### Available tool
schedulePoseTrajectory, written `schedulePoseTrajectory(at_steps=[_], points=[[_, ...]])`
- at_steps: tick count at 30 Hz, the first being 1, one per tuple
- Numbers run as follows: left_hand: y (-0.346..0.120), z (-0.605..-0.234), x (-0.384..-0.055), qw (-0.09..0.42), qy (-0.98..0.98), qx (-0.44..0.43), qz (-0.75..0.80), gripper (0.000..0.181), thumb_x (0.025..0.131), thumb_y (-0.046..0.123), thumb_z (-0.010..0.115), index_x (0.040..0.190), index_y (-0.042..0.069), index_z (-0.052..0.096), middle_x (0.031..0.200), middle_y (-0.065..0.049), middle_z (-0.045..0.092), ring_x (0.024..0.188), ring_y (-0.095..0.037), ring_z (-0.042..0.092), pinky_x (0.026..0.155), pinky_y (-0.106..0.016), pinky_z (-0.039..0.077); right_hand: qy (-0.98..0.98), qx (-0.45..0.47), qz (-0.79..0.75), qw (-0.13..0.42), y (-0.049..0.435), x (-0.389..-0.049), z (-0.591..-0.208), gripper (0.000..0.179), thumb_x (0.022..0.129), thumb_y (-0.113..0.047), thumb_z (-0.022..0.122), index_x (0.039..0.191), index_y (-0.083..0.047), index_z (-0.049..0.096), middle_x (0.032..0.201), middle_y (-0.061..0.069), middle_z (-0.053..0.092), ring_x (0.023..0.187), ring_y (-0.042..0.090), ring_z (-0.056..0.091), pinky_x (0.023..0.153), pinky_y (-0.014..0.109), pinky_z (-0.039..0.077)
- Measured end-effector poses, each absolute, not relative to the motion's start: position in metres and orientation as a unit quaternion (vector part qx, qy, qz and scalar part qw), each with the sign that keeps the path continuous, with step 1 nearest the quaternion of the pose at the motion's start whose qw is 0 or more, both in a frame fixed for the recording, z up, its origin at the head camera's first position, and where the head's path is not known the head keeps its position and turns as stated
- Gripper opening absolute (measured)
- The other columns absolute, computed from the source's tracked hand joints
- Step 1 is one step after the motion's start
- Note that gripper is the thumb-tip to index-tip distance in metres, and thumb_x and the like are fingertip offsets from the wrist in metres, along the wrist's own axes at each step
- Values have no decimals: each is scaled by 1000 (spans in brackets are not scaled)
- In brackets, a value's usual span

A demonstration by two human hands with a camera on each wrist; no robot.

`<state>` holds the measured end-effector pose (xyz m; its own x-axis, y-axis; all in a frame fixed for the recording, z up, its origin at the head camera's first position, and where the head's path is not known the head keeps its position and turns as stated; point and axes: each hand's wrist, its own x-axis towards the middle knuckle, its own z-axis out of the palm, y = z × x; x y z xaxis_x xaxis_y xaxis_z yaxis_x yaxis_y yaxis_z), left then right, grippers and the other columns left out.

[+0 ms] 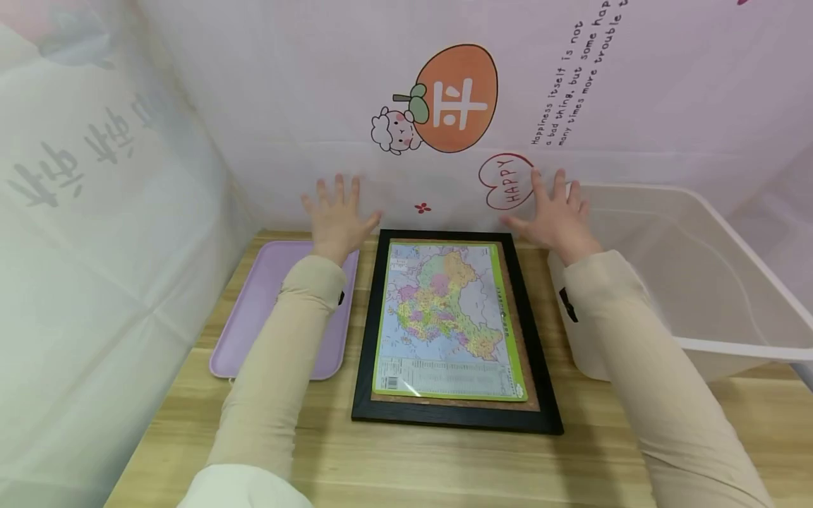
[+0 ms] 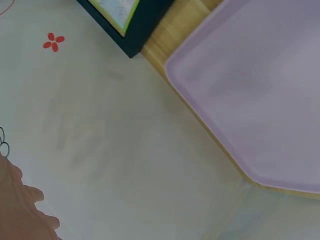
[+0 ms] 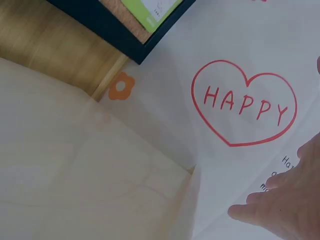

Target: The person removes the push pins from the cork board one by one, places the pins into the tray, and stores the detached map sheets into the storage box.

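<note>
Both hands reach forward over the far side of the table with fingers spread, holding nothing. My left hand [image 1: 336,220] is above the far end of a lilac tray [image 1: 250,310], between it and the frame. My right hand [image 1: 559,220] is near the far left corner of a white plastic bin [image 1: 718,261]. Between the two arms lies a black picture frame [image 1: 457,418] with a cork-brown backing. Inside its border is a colourful map sheet [image 1: 444,317] with a green edge, turned sideways. In the right wrist view, several fingers [image 3: 245,212] show, extended.
A white printed sheet [image 1: 286,92] hangs behind the table, with an orange fruit drawing [image 1: 457,99] and a red heart reading HAPPY [image 1: 507,181]. Another pale sheet [image 1: 95,233] hangs along the left side. The wood-grain table [image 1: 444,466] extends in front of the frame.
</note>
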<state>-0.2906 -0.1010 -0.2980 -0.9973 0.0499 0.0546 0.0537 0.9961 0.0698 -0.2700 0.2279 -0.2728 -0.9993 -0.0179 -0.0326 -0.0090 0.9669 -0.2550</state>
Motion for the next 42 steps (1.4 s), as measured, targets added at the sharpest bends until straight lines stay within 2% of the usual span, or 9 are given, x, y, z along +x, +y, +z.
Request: schedulePoseTrajectory(at_steps=[8,14,18,20,23,27,31,42], points=[[-113,-311,-289,17,-998,-23,-49,80,95,65,27,155,21,-3,162,-12,-5,148,-41,-7,116,-66,-2,994,-28,-109,-6,226,-264,-279,103,86,-72,44,154,-15,-10,156,29,-18,141,56,-10,111,72,2],[-116,-324,-284,23,-997,-37,-65,78,97,62,27,156,17,3,162,-13,4,148,-42,-3,116,-65,-3,990,-31,-135,-28,225,-257,-294,101,88,-65,48,154,-14,-8,156,28,-19,142,55,-8,114,68,3],[-117,-334,-284,15,-997,-44,-61,78,97,62,27,155,16,3,162,-13,6,149,-41,1,117,-63,-1,989,-45,-136,-32,225,-251,-311,97,91,-59,50,154,-13,-7,155,29,-18,143,53,-8,115,65,10],[-115,-339,-283,8,-997,-48,-53,77,98,60,27,155,15,2,162,-13,6,149,-41,3,117,-63,1,990,-52,-127,-25,224,-247,-318,94,93,-57,49,154,-12,-7,155,30,-16,143,53,-7,114,65,14],[-112,-342,-283,2,-997,-55,-53,73,100,55,30,155,12,8,160,-16,17,147,-40,14,119,-60,8,991,-61,-119,-21,222,-242,-328,90,94,-53,49,155,-11,-3,156,30,-13,143,53,-4,111,67,18],[-106,-346,-282,-6,-997,-68,-46,65,102,46,35,152,8,19,153,-18,34,141,-40,31,118,-54,20,990,-53,-128,-18,220,-236,-342,86,96,-48,48,155,-15,-5,157,27,-13,143,53,-1,112,68,16],[-101,-352,-281,-20,-996,-81,-38,63,102,44,36,151,8,23,153,-16,35,140,-37,33,118,-52,23,989,-45,-136,-18,219,-229,-357,85,96,-43,50,155,-16,-5,157,29,-7,142,54,4,112,67,18],[-87,-366,-277,-25,-994,-103,-28,51,103,36,37,145,6,37,148,-14,42,136,-34,40,114,-50,32,991,-56,-118,-5,232,-216,-401,78,96,-34,52,153,-1,10,155,35,7,142,52,14,114,63,20]])
